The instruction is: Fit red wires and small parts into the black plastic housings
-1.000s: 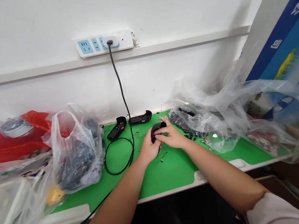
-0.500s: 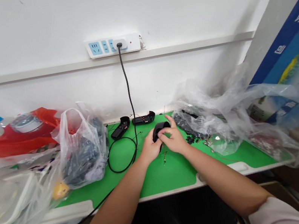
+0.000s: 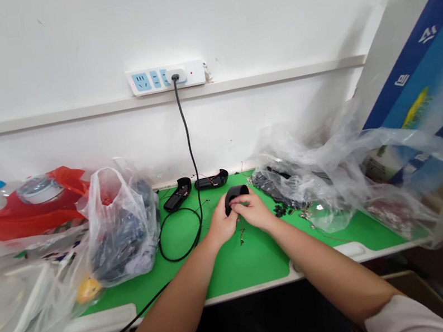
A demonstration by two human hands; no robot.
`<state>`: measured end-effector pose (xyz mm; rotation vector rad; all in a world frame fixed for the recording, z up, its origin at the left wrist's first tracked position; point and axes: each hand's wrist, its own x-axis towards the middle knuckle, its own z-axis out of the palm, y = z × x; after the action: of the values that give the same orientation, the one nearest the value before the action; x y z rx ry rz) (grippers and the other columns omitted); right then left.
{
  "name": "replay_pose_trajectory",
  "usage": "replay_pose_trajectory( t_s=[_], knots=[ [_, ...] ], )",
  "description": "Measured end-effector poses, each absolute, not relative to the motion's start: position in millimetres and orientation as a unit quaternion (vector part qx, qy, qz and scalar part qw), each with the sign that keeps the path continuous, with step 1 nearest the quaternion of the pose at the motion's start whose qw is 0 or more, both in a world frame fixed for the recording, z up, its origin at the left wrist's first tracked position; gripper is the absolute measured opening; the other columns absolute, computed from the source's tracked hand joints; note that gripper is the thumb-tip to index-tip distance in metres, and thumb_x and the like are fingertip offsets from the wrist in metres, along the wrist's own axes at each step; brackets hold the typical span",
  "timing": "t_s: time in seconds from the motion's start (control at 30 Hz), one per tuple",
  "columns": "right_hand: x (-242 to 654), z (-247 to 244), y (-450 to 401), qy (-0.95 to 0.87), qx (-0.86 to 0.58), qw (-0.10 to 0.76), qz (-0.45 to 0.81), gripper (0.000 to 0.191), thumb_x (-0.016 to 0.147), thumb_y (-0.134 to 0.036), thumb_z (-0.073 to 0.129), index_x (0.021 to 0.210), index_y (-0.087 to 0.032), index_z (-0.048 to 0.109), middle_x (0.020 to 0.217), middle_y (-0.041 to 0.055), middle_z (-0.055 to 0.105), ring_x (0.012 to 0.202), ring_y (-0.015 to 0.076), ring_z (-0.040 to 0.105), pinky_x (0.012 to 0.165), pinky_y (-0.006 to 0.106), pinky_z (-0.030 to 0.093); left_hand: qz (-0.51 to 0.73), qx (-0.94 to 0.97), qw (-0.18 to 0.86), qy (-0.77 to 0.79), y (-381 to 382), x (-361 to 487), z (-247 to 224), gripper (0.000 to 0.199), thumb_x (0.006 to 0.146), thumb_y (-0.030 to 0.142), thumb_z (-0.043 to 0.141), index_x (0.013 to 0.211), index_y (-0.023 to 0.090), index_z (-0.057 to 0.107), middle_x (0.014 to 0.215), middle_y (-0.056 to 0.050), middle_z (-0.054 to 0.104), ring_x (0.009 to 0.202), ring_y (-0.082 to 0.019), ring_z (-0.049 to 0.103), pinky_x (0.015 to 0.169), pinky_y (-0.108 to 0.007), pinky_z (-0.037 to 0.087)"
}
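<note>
Over the green mat (image 3: 247, 269), my left hand (image 3: 223, 223) grips the left side of a curved black plastic piece (image 3: 236, 192). My right hand (image 3: 253, 210) is closed at its lower right side, with thumb and fingers pressed against it. Thin red and dark wires (image 3: 241, 233) hang below the piece, between my hands. Two similar black housings lie behind, one at the left (image 3: 177, 195) and one nearer the middle (image 3: 211, 180), the latter with thin wires on it. Small black parts (image 3: 282, 209) are scattered right of my right hand.
A black cable (image 3: 188, 137) drops from the wall socket (image 3: 166, 77) and coils on the mat. Filled plastic bags (image 3: 119, 228) and a red bag (image 3: 42, 210) stand left. Clear bags (image 3: 324, 171) and a blue-white box (image 3: 423, 81) are at right.
My right hand's raised finger has folded down toward the black piece. The whole view has shifted slightly, and both hands still hold the piece in about the same place.
</note>
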<state>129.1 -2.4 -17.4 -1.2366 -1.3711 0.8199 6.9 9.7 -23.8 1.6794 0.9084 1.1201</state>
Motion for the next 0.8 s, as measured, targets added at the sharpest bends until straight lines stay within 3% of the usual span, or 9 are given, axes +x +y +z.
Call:
replay_pose_trajectory(
  t_s=[0.1,0.27,0.33,0.43,0.57,0.8],
  knots=[
    [128.7,-11.6,-4.1,-0.544,-0.518,0.547,0.369,0.013,0.063,-0.030,0.062,0.066,-0.021,0.071,0.102,0.0073,0.060,0.087,0.0212,0.058,0.065,0.030,0.052,0.443,0.683,0.450,0.366,8.7,6.6,-21.2,0.045,0.081,0.024,0.054,0.125,0.015,0.046,0.122,-0.011,0.057,0.113,-0.023,0.052,0.100,-0.038,0.039],
    [122.8,-13.4,-5.2,-0.433,-0.522,0.571,0.463,0.020,0.066,-0.032,0.057,0.056,-0.017,0.063,0.068,0.0023,0.059,0.056,0.0133,0.052,0.051,0.026,0.045,0.423,0.640,0.510,0.390,3.7,12.8,-17.9,0.043,0.080,0.028,0.055,0.121,0.017,0.049,0.111,-0.009,0.062,0.100,-0.024,0.058,0.088,-0.037,0.047],
    [121.7,-15.4,-5.1,-0.433,-0.528,0.589,0.431,0.020,0.067,-0.032,0.057,0.056,-0.016,0.062,0.070,0.0023,0.060,0.062,0.0153,0.055,0.057,0.028,0.047,0.429,0.627,0.521,0.389,3.6,14.7,-17.7,0.043,0.079,0.027,0.056,0.120,0.017,0.050,0.108,-0.008,0.063,0.097,-0.023,0.059,0.086,-0.037,0.047],
    [122.7,-15.9,-5.1,-0.464,-0.533,0.614,0.351,0.017,0.069,-0.030,0.056,0.061,-0.017,0.064,0.094,0.0059,0.063,0.087,0.0201,0.059,0.077,0.032,0.048,0.456,0.619,0.511,0.385,4.9,15.3,-16.2,0.040,0.078,0.026,0.058,0.116,0.016,0.054,0.110,-0.007,0.062,0.103,-0.023,0.057,0.093,-0.036,0.043],
    [124.3,-14.6,-6.7,-0.500,-0.534,0.606,0.312,0.018,0.075,-0.030,0.052,0.069,-0.017,0.064,0.120,0.0096,0.054,0.113,0.0243,0.050,0.096,0.038,0.039,0.469,0.571,0.546,0.395,4.6,14.2,-12.7,0.035,0.076,0.029,0.061,0.108,0.016,0.057,0.100,-0.006,0.065,0.095,-0.023,0.059,0.087,-0.035,0.045],
    [118.7,-16.0,-14.4,-0.540,-0.585,0.580,0.171,0.016,0.081,-0.024,0.046,0.077,-0.016,0.059,0.135,0.0164,0.038,0.130,0.0251,0.035,0.103,0.040,0.033,0.462,0.576,0.558,0.378,2.2,15.6,-12.5,0.038,0.077,0.029,0.059,0.112,0.015,0.057,0.109,-0.008,0.064,0.103,-0.023,0.057,0.093,-0.034,0.042]
  ],
)
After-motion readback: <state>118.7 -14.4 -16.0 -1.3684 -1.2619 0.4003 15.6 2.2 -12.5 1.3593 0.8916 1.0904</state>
